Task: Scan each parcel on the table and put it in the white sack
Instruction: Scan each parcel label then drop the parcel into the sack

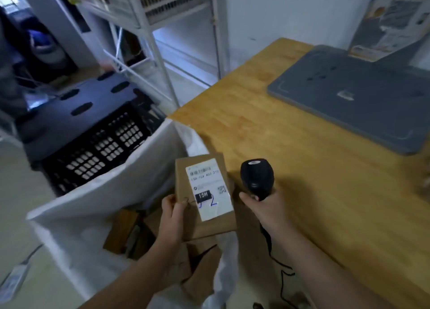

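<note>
My left hand (171,218) grips the left edge of a brown cardboard parcel (204,225) with a white shipping label facing up. The parcel hangs over the open mouth of the white sack (93,206), beside the table's left edge. Several brown parcels (123,232) lie inside the sack below it. My right hand (263,210) is closed around the handle of a black corded barcode scanner (257,177), held just right of the parcel above the wooden table (302,169).
A grey flat mat (353,94) lies at the back right of the table, with a printed box (393,20) behind it. A black plastic crate (93,143) stands on the floor left of the sack. A white metal rack (149,41) rises behind.
</note>
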The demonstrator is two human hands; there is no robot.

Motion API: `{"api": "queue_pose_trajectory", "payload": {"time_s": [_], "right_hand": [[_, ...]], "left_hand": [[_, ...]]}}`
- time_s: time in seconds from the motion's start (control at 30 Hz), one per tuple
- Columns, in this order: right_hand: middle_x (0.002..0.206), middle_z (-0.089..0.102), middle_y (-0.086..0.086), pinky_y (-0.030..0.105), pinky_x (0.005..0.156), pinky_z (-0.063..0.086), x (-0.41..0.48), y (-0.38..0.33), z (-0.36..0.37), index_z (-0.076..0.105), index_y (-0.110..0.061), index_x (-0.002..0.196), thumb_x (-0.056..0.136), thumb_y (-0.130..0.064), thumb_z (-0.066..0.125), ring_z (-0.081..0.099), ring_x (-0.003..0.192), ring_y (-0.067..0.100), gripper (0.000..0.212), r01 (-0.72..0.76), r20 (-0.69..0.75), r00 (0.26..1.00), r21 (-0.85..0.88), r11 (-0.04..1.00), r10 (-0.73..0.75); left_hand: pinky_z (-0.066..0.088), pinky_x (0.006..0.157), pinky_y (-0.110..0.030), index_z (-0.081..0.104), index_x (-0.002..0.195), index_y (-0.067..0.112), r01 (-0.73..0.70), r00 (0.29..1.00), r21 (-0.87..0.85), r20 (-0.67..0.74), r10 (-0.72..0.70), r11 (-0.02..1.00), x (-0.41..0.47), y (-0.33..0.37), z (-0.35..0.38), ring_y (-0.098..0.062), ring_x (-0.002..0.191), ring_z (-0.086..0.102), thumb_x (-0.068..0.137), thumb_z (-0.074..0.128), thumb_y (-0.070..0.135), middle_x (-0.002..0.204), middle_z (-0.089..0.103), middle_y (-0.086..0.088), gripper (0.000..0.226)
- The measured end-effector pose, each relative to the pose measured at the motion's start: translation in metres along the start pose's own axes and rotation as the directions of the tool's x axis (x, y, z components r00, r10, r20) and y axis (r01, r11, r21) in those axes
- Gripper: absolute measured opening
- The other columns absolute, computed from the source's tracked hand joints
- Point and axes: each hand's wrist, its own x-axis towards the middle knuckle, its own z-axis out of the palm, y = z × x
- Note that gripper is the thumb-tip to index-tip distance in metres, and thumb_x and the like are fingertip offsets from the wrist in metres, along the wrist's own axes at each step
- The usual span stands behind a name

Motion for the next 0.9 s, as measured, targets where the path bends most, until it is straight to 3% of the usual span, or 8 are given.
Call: {"api": "queue_pose_trajectory", "payload": {"time_s": [0.13, 0.23, 0.4, 0.53, 0.6, 0.67, 0.8, 0.9], "right_hand": [[0.069, 0.054, -0.006, 0.009, 0.049, 0.034, 0.009, 0.028, 0.065, 0.054, -0.017, 0.083, 0.073, -0.018, 0.084, 0.053, 0.063, 0.007, 0.032, -0.012, 0.041, 0.999, -0.198, 0.98, 0.02], [0.097, 0.066, 0.004, 0.026, 0.072, 0.052, 0.014, 0.048, 0.095, 0.059, -0.009, 0.116, 0.077, -0.016, 0.081, 0.065, 0.093, 0.02, 0.046, -0.053, -0.015, 0.999, -0.314, 0.948, 0.051], [0.086, 0.06, 0.002, 0.029, 0.062, 0.043, 0.019, 0.056, 0.117, 0.047, -0.01, 0.135, 0.088, -0.004, 0.061, 0.062, 0.081, 0.025, 0.049, -0.058, -0.114, 0.993, -0.41, 0.91, 0.012], [0.078, 0.057, -0.004, 0.025, 0.055, 0.038, 0.021, 0.058, 0.123, 0.054, -0.007, 0.123, 0.086, -0.002, 0.064, 0.055, 0.071, 0.016, 0.039, -0.068, -0.152, 0.988, -0.39, 0.918, 0.008], [0.071, 0.055, -0.006, 0.024, 0.055, 0.038, 0.023, 0.063, 0.123, 0.057, -0.003, 0.113, 0.084, 0.0, 0.063, 0.057, 0.067, 0.014, 0.029, -0.074, -0.183, 0.983, -0.356, 0.931, 0.008], [0.069, 0.054, -0.006, 0.023, 0.054, 0.037, 0.023, 0.064, 0.122, 0.059, -0.004, 0.107, 0.084, 0.002, 0.063, 0.055, 0.065, 0.011, 0.024, -0.066, -0.207, 0.978, -0.323, 0.944, -0.002], [0.067, 0.055, -0.003, 0.023, 0.055, 0.038, 0.021, 0.061, 0.118, 0.056, -0.014, 0.098, 0.083, 0.005, 0.063, 0.054, 0.064, 0.01, 0.025, -0.007, -0.239, 0.969, -0.25, 0.968, -0.055], [0.065, 0.053, -0.001, 0.027, 0.058, 0.038, 0.023, 0.062, 0.111, 0.055, -0.014, 0.091, 0.08, 0.007, 0.063, 0.053, 0.061, 0.014, 0.025, 0.023, -0.264, 0.961, -0.229, 0.973, -0.084]], "left_hand": [[0.051, 0.079, -0.039, 0.032, 0.133, 0.017, 0.181, 0.982, 0.004, -0.046, -0.181, 0.983, 0.025, -0.027, -0.059, -0.025, 0.101, 0.058, 0.094, 0.056, 0.041, 0.123, 0.053, -0.011, 0.051], [0.052, 0.087, -0.045, 0.028, 0.141, 0.013, 0.318, 0.944, -0.054, -0.073, -0.322, 0.946, 0.053, -0.037, -0.083, -0.032, 0.107, 0.057, 0.087, 0.061, 0.052, 0.128, 0.052, -0.015, 0.075], [0.054, 0.089, -0.049, 0.023, 0.149, 0.011, 0.378, 0.89, -0.217, -0.184, -0.418, 0.9, 0.107, -0.046, -0.082, -0.038, 0.114, 0.057, 0.066, 0.061, 0.078, 0.138, 0.05, -0.017, 0.113], [0.027, 0.112, -0.048, 0.001, 0.154, 0.024, 0.192, 0.977, 0.235, -0.139, -0.163, 0.953, 0.103, -0.031, -0.054, -0.039, 0.141, 0.021, 0.084, 0.059, 0.061, 0.157, 0.01, -0.016, 0.098], [0.016, 0.115, -0.051, 0.001, 0.152, 0.032, -0.024, 0.997, 0.655, -0.038, 0.065, 0.755, 0.102, -0.031, -0.048, -0.039, 0.145, 0.005, 0.084, 0.061, 0.058, 0.158, -0.004, -0.014, 0.094], [0.008, 0.117, -0.052, 0.007, 0.15, 0.032, -0.236, 0.958, 0.862, 0.128, 0.256, 0.45, 0.11, -0.03, -0.048, -0.038, 0.145, -0.002, 0.083, 0.063, 0.057, 0.158, -0.01, -0.011, 0.09], [-0.007, 0.118, -0.047, 0.015, 0.151, 0.027, -0.595, 0.722, 0.798, 0.583, 0.372, -0.097, 0.142, -0.011, -0.039, -0.03, 0.148, -0.012, 0.086, 0.058, 0.057, 0.162, -0.008, -0.005, 0.084], [-0.014, 0.115, -0.052, 0.01, 0.153, 0.033, -0.736, 0.562, 0.58, 0.811, 0.163, -0.349, 0.154, 0.002, -0.027, -0.03, 0.147, -0.015, 0.093, 0.044, 0.058, 0.163, -0.008, -0.002, 0.073]]}}
